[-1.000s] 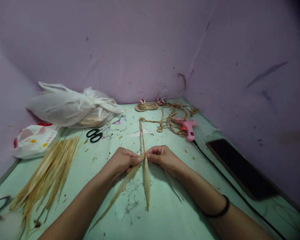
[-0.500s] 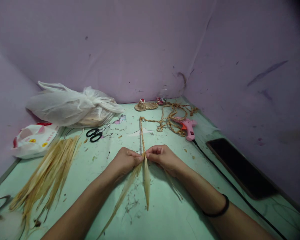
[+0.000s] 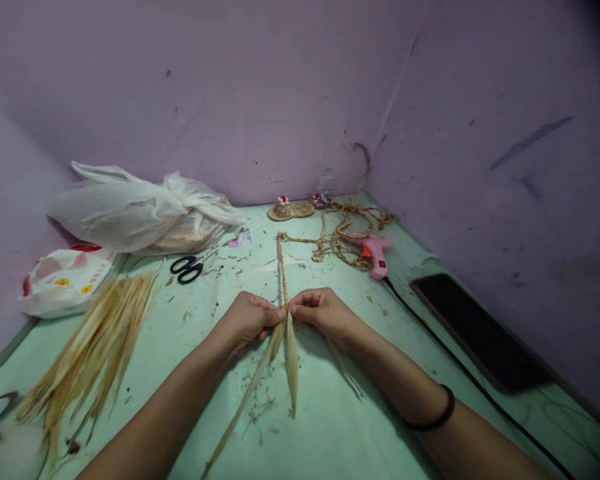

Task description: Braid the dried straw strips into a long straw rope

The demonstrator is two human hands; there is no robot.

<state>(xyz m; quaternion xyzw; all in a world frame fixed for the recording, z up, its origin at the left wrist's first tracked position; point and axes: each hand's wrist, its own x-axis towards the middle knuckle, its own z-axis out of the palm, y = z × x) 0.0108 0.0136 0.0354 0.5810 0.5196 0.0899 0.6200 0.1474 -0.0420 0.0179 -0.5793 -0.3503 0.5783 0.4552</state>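
Note:
A braided cord of dry husk strips point(image 3: 283, 270) runs away from me along the table, then bends right into a loose tangle of braid point(image 3: 350, 230). At its near end, my left hand point(image 3: 250, 320) pinches the strips between thumb and forefinger. Close beside it, my right hand point(image 3: 325, 315) pinches the same spot from the right. One pale husk strip point(image 3: 291, 373) hangs down between the hands. Another long strip point(image 3: 247, 400) trails from under the left hand towards me, and thin ends show below the right hand.
Loose husk strips point(image 3: 95, 333) lie at left, near black-handled scissors point(image 3: 187, 268), a white plastic bag point(image 3: 145, 210) and a printed packet point(image 3: 70, 280). On the right are a pink glue gun point(image 3: 379, 257), its black cord point(image 3: 445, 353) and a phone point(image 3: 480, 333). A small woven slipper point(image 3: 291, 211) stands at the back.
Both hands stay pinched at the braid's end. The long strip under my left hand has shifted slightly. The whole view has moved a little.

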